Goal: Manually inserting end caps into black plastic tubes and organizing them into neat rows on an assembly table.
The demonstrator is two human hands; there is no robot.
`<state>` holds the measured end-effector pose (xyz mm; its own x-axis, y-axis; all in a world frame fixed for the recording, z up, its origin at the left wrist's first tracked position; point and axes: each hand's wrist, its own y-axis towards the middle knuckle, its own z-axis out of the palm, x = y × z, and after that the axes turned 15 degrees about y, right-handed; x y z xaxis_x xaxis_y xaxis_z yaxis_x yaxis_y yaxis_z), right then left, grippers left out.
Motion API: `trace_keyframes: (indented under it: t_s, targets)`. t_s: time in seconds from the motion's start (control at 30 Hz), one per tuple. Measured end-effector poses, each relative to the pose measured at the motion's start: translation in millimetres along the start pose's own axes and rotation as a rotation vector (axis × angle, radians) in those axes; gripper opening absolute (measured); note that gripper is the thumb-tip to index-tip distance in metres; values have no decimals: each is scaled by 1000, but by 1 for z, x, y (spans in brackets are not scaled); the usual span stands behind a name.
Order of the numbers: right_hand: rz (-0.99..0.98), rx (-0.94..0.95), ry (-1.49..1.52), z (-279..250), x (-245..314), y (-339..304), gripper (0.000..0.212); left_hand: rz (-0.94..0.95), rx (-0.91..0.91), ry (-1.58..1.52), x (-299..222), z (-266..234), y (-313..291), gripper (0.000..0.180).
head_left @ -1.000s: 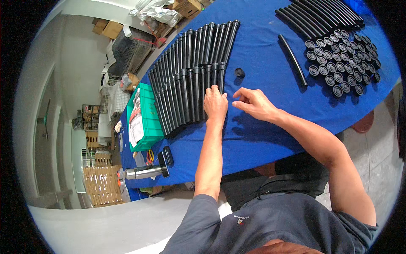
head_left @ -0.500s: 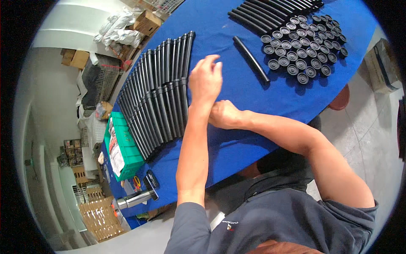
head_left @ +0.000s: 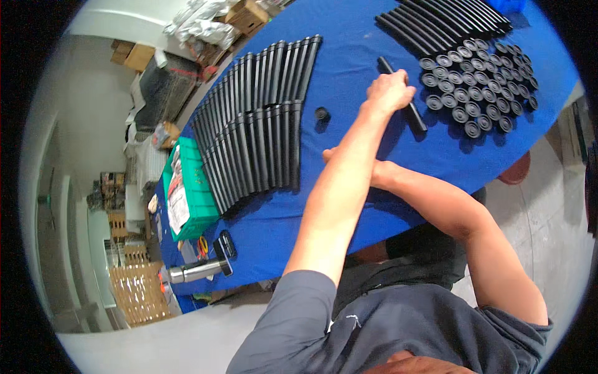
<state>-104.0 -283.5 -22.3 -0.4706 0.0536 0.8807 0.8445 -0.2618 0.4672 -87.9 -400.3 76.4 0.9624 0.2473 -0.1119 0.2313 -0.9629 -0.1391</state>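
Well inside edges, left fingers (head_left: 402, 78), closure unclear, touch a tube (head_left: 416, 118) beside bare cloth (head_left: 349, 81).

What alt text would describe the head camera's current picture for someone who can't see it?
A person's left hand is at a lone black tube on a blue-covered table, that forearm crossing above the mostly hidden right hand. Rows of black tubes lie left; round black pieces cluster right.

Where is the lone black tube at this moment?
In the head view, the black tube is upper right, partly under the left hand, left of the round black caps.
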Motion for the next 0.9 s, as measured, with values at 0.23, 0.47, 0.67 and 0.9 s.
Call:
trace_keyframes:
  t_s: [0.23,0.47,0.67,0.9]
  targets:
    - [92,-38,-169,2,55,18,19,-113,-200,-102,32,-34,-34,37]
    - [90,-11,-575,3,36,17,17,-120,-477,-264,75,-68,-182,58]
    - [116,-11,-613,3,46,17,12,-272,-344,-18,133,-23,-309,47]
    - [94,-10,-615,3,42,17,12,-361,-186,158,161,14,-358,47]
